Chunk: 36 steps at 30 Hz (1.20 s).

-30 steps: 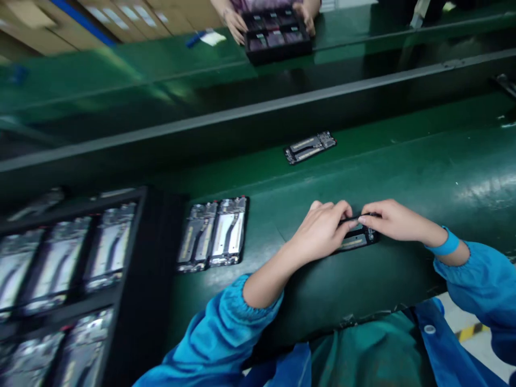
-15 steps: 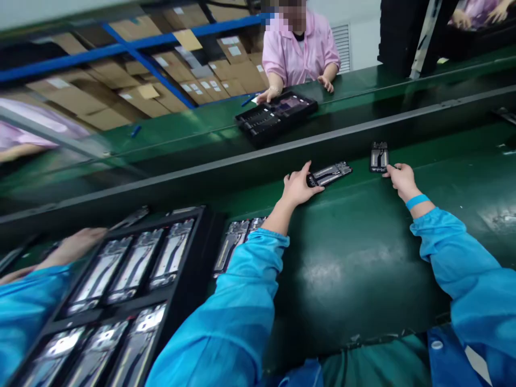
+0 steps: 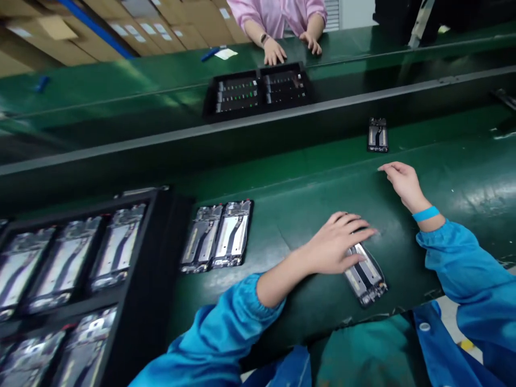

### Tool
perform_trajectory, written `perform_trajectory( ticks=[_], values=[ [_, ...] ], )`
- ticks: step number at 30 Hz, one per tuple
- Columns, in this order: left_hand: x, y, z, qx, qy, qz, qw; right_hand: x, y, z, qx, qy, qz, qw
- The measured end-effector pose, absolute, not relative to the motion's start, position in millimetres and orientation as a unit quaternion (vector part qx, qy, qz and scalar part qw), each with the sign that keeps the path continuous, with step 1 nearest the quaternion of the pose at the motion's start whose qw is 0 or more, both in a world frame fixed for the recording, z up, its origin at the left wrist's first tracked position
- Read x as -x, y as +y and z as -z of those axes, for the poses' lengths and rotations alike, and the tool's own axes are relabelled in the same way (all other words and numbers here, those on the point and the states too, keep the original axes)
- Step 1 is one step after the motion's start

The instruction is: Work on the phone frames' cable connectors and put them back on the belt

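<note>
My left hand is over an opened phone body that lies tilted on the bench close to me. Its fingers are stretched out across the phone's upper end, which they partly hide, and the thumb lies over the casing. My right hand hovers above the bench with thumb and forefinger pinched together; nothing shows in them. Beyond it, a second phone body lies by the raised strip. To the left, two more phone bodies lie side by side.
A black compartment tray holding several phone bodies fills the left front. A metal rail runs across the bench. Behind it, a person in pink has both hands near another black tray. Cartons are stacked at the back.
My left hand has brought its phone body back toward me and turned it. My right hand has come off the far phone body, which stays on the bench. The view has shifted.
</note>
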<state>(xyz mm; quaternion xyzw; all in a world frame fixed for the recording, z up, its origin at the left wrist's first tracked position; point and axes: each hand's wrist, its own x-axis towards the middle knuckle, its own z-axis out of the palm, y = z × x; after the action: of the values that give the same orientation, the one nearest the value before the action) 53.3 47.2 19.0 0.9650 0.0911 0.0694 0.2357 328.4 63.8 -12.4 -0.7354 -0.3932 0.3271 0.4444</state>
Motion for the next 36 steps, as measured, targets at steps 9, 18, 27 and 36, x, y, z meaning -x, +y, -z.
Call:
perform_trajectory(
  ticks=[9, 18, 27, 36],
  values=[
    [-16.6, 52.5, 0.8, -0.935, 0.305, -0.084, 0.159, -305.5, -28.4, -22.4, 0.727, -0.519, -0.382, 0.236],
    [-23.4, 36.5, -15.1, -0.932, 0.325, -0.063, 0.145, -238.8, -62.6, -30.0, 0.718, -0.641, -0.268, 0.021],
    [-49.8, 49.7, -6.5, -0.922, 0.253, -0.131, 0.263, -238.7, -55.6, -33.4, 0.724, -0.637, -0.261, 0.033],
    [-42.7, 45.0, -5.3, -0.937, 0.193, -0.171, 0.237, -247.2, -36.3, -43.9, 0.701, -0.453, -0.546, 0.067]
  ],
)
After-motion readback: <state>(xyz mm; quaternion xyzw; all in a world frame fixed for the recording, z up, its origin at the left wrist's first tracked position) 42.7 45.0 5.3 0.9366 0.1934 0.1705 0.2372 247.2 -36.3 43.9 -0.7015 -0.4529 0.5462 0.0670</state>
